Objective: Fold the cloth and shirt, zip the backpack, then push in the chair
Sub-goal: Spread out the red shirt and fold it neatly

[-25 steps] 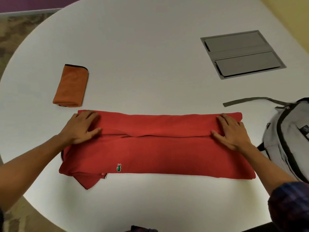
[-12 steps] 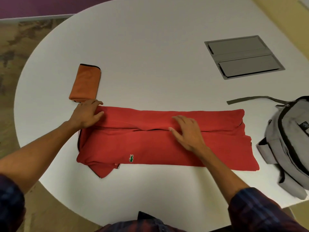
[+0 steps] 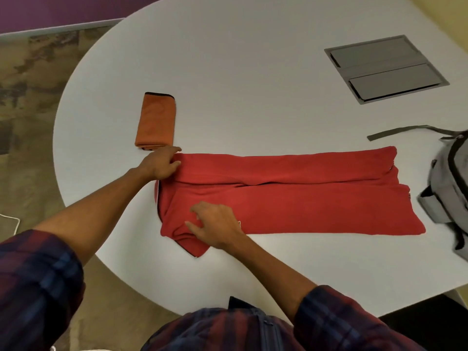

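shirt [image 3: 291, 196] under both hands, l. end

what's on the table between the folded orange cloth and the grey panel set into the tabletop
Nothing: in the head view, the white table is bare between the folded orange cloth and the grey inset panel. The long red shirt lies nearer the person.

red shirt [image 3: 304, 196] folded into a long strip; orange cloth [image 3: 156, 121] folded beside it.

One shirt [image 3: 291, 196] — one cloth [image 3: 156, 122] — one backpack [image 3: 448, 188]
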Available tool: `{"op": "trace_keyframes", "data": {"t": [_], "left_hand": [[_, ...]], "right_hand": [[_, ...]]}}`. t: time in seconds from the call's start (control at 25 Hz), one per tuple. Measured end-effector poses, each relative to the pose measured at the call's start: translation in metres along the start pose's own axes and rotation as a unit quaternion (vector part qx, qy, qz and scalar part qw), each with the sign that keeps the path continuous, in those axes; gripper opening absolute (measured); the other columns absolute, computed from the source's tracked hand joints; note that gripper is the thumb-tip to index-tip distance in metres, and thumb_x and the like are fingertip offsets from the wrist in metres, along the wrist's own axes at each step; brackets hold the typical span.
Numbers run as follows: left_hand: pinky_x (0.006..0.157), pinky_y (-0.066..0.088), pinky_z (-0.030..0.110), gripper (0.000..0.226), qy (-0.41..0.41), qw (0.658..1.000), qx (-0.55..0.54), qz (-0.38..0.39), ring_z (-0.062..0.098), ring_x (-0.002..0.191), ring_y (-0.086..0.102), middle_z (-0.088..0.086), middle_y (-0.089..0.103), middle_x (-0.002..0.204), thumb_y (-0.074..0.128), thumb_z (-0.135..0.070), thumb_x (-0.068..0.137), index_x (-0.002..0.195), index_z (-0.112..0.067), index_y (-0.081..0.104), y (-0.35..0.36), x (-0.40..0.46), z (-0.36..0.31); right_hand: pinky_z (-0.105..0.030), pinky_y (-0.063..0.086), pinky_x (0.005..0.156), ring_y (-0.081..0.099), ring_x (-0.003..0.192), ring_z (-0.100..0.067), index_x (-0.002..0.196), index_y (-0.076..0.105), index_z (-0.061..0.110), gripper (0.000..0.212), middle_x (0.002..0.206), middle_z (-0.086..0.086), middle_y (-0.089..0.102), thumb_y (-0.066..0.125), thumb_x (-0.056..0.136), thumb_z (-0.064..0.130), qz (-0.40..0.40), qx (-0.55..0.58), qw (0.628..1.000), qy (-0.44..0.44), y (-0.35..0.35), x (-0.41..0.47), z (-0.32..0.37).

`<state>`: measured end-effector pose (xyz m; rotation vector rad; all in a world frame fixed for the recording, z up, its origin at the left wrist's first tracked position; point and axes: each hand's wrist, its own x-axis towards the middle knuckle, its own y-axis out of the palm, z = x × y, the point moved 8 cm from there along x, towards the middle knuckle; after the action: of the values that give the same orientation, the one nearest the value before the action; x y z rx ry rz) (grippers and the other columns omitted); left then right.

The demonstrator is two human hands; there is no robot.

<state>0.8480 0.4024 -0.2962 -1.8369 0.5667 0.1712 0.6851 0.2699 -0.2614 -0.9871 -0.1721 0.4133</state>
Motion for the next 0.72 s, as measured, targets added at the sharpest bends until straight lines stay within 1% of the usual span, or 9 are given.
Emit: {"op": "trace_keyframes", "data": {"t": [0.08, 0.16, 0.28, 0.36, 0.44, 0.52, 0.6, 0.68, 0.72], "left_hand": [[0.114, 0.027, 0.045, 0.058, -0.003, 0.999, 0.000, 0.049, 0.032, 0.141, 0.029, 0.018, 0.030, 0.154, 0.044, -0.018, 0.097, 0.150, -0.008, 0.024, 0.010, 0.009, 0.005], [0.115, 0.026, 0.046, 0.059, 0.001, 0.997, 0.007, 0.080, 0.033, 0.143, 0.026, 0.019, 0.027, 0.155, 0.041, -0.017, 0.098, 0.152, -0.010, 0.017, 0.018, 0.017, 0.006], [0.108, 0.034, 0.048, 0.052, 0.002, 0.997, 0.028, 0.076, 0.034, 0.134, 0.037, 0.020, 0.038, 0.146, 0.042, -0.023, 0.098, 0.147, -0.009, 0.031, 0.020, 0.027, 0.007], [0.099, 0.041, 0.046, 0.046, 0.004, 0.995, 0.075, 0.065, 0.033, 0.123, 0.045, 0.018, 0.046, 0.134, 0.047, -0.030, 0.096, 0.136, -0.008, 0.047, 0.019, 0.031, 0.008], [0.093, 0.044, 0.045, 0.042, 0.005, 0.994, 0.099, 0.054, 0.031, 0.116, 0.047, 0.016, 0.048, 0.125, 0.054, -0.034, 0.092, 0.124, -0.007, 0.055, 0.016, 0.035, 0.009], [0.092, 0.043, 0.044, 0.038, 0.004, 0.995, 0.091, 0.045, 0.030, 0.115, 0.046, 0.015, 0.047, 0.125, 0.059, -0.032, 0.089, 0.117, -0.008, 0.056, 0.014, 0.035, 0.013], [0.091, 0.044, 0.044, 0.038, -0.002, 0.997, 0.064, 0.050, 0.029, 0.110, 0.050, 0.014, 0.051, 0.122, 0.062, -0.029, 0.087, 0.117, -0.009, 0.050, 0.016, 0.033, 0.017], [0.090, 0.044, 0.043, 0.044, -0.021, 0.997, 0.038, 0.064, 0.030, 0.103, 0.056, 0.012, 0.058, 0.114, 0.062, -0.029, 0.089, 0.124, -0.009, 0.043, 0.021, 0.029, 0.021], [0.089, 0.044, 0.042, 0.043, -0.023, 0.997, 0.038, 0.070, 0.030, 0.101, 0.057, 0.012, 0.060, 0.111, 0.061, -0.031, 0.090, 0.123, -0.009, 0.044, 0.024, 0.028, 0.022]], "right_hand": [[-0.037, 0.039, 0.065, 0.062, 0.088, -0.034, 0.108, 0.060, 0.008, 0.039, 0.110, -0.011, 0.061, 0.058, 0.090, 0.042, 0.069, -0.038, 0.997, 0.027, 0.028, 0.005, 0.012], [-0.036, 0.034, 0.065, 0.060, 0.092, -0.034, 0.112, 0.057, 0.006, 0.049, 0.116, -0.013, 0.055, 0.057, 0.090, 0.049, 0.105, -0.071, 0.990, 0.053, 0.047, 0.008, 0.018], [-0.036, 0.034, 0.068, 0.055, 0.099, -0.032, 0.118, 0.053, 0.005, 0.066, 0.120, -0.015, 0.052, 0.054, 0.086, 0.062, 0.115, -0.123, 0.981, 0.099, 0.063, 0.015, 0.020], [-0.036, 0.039, 0.067, 0.054, 0.098, -0.030, 0.118, 0.052, 0.004, 0.072, 0.117, -0.016, 0.053, 0.055, 0.082, 0.067, 0.132, -0.182, 0.970, 0.087, 0.075, 0.019, 0.027], [-0.034, 0.047, 0.063, 0.056, 0.093, -0.028, 0.115, 0.051, 0.005, 0.069, 0.114, -0.015, 0.054, 0.057, 0.081, 0.064, 0.157, -0.248, 0.953, 0.077, 0.086, 0.022, 0.031], [-0.030, 0.050, 0.058, 0.062, 0.084, -0.024, 0.112, 0.055, 0.009, 0.056, 0.110, -0.012, 0.059, 0.059, 0.082, 0.057, 0.192, -0.296, 0.932, 0.081, 0.099, 0.024, 0.030], [-0.024, 0.048, 0.050, 0.065, 0.066, -0.018, 0.104, 0.065, 0.017, 0.045, 0.099, -0.008, 0.067, 0.068, 0.074, 0.050, 0.228, -0.311, 0.918, 0.094, 0.111, 0.024, 0.029], [-0.016, 0.041, 0.040, 0.059, 0.045, -0.012, 0.075, 0.073, 0.025, 0.036, 0.071, -0.001, 0.069, 0.081, 0.046, 0.045, 0.222, -0.294, 0.921, 0.128, 0.104, 0.024, 0.030], [-0.013, 0.036, 0.037, 0.055, 0.040, -0.010, 0.060, 0.070, 0.024, 0.033, 0.057, 0.002, 0.065, 0.084, 0.034, 0.040, 0.208, -0.277, 0.930, 0.122, 0.099, 0.027, 0.030]]}}
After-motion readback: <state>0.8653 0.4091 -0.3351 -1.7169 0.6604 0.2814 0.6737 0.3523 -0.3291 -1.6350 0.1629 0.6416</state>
